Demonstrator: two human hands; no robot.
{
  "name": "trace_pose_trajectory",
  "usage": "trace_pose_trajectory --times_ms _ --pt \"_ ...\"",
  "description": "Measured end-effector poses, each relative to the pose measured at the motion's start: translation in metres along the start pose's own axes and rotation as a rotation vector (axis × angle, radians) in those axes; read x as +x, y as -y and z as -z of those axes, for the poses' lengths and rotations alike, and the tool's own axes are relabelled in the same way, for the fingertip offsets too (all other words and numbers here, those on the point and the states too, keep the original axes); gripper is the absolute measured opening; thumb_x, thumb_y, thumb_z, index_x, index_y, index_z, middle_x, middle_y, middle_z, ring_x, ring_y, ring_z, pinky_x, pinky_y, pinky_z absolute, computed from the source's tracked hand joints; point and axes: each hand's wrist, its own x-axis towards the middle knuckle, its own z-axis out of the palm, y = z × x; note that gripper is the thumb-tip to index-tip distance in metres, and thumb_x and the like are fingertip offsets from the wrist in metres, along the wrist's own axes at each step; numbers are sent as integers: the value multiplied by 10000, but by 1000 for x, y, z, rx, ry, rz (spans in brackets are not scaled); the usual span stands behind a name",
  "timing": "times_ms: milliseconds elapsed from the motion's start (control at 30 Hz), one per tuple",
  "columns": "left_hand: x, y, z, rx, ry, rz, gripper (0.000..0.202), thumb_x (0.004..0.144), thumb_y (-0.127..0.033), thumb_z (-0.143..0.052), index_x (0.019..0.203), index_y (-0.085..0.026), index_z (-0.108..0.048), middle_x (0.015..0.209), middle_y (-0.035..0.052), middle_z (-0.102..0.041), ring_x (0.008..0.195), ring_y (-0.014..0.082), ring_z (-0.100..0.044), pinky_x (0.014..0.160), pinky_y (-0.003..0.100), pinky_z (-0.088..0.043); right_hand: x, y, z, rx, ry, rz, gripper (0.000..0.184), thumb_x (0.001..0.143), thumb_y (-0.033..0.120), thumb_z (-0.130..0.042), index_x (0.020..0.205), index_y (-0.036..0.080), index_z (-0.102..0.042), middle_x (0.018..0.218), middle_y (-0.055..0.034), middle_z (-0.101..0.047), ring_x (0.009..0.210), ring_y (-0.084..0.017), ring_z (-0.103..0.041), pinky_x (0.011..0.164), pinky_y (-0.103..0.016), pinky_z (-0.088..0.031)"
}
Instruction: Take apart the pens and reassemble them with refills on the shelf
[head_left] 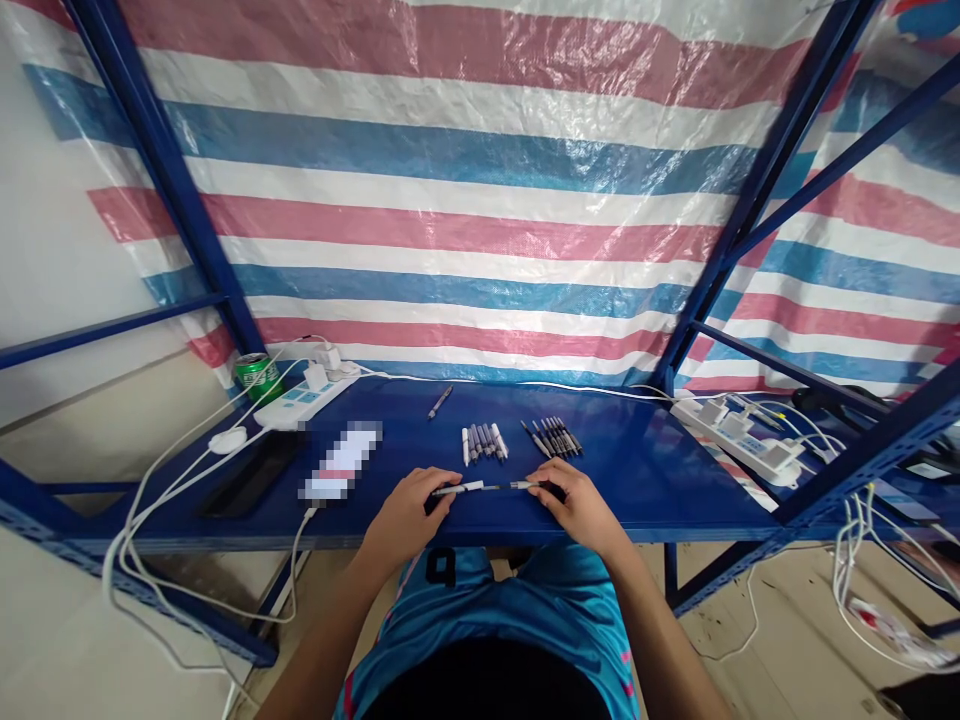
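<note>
- Pinching a slim pen piece [471,487], the left hand [409,510] has thumb and fingers clamped on it just above the front part of the blue worktop [637,485]; the piece is white toward its right end and darker near the fingers.
- A thin, darkish refill [491,488] shows between the hands, in line with that white end; its fine detail is too small to tell.
- The right hand [574,500] is closed on a second pen piece [521,485], whose exposed end looks pale grey and faces the refill; whether the two touch, I cannot tell.
- Both held pieces lie nearly level, end toward end.
- Just beyond them on the worktop, a left row [484,445] of slender pieces lies side by side: white at its outer ends, translucent grey between.
- Near it, a right row [553,437] slants down to the right, its pieces dark and silvery grey, with narrow ends.
- One lone pen [440,402], grey and dark, lies diagonally farther back.
- At the left are a pixelated phone [341,465], a white power strip [300,402] and a green can [256,376].
</note>
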Motion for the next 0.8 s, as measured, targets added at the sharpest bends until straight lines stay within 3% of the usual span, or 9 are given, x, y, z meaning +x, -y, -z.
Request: trace_pose_trajectory --times_ms 167,333,500,800 --pt "8 11 15 -61 77 43 349 957 -436 -658 1271 -310 -743 1269 44 -741 1103 257 -690 947 373 -564 3 -5 -2 -37 2 -27 185 1037 325 -604 1120 267 -760 1141 -80 -717 1040 -250 -705 936 -378 -558" --pt "11 20 21 -49 85 78 405 919 -536 -689 1223 -285 -779 1422 79 -646 880 214 -671 815 365 -583 2 -9 -6 -77 -3 -27 185 1025 315 -607 1143 271 -743 1168 -76 -709 1046 -251 -711 958 -385 -558" --pt "9 24 19 -81 97 67 348 948 -558 -647 1103 -295 -814 1395 67 -647 932 226 -670 805 356 -571 2 -12 -7 -102 -1 -30 201 1030 335 -591 1159 275 -733 1177 -81 -706 1036 -260 -714 940 -393 -565" --pt "7 26 19 -123 72 49 303 944 -529 -668 1060 -288 -810 1316 59 -685 914 214 -672 821 352 -562 3 -12 -7 -120 4 -43 250 1042 416 -570 1137 258 -739 1124 -103 -709 920 -259 -704 807 -377 -574"
